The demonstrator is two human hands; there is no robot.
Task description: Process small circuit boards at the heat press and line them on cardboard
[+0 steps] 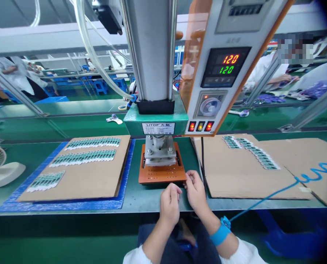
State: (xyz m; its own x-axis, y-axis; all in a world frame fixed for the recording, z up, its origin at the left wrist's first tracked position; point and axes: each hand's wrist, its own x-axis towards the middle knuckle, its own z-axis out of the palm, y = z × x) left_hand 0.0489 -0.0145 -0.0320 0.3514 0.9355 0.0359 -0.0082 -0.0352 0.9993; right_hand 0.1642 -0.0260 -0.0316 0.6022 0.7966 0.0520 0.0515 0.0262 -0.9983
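My left hand [170,204] is just in front of the heat press, its fingers curled together and nothing showing between them. To its right, my right hand [196,190] has its thumb and fingers drawn together at the front right corner of the orange base plate [149,176]. Whether those fingertips hold anything is hidden. Above the plate, the metal press head [160,151] is down, and whatever lies under it cannot be seen. A blue wrist strap [220,234] circles my right wrist, with a coiled blue cord [264,198] running off to the right.
Left of the press, a cardboard sheet [89,179] bears rows of small green-and-white strips [83,157]. Another cardboard sheet [229,179] on the right carries more strips [258,154]. The control box [223,69] reads 120 twice. A white fan [4,172] stands far left; people work behind.
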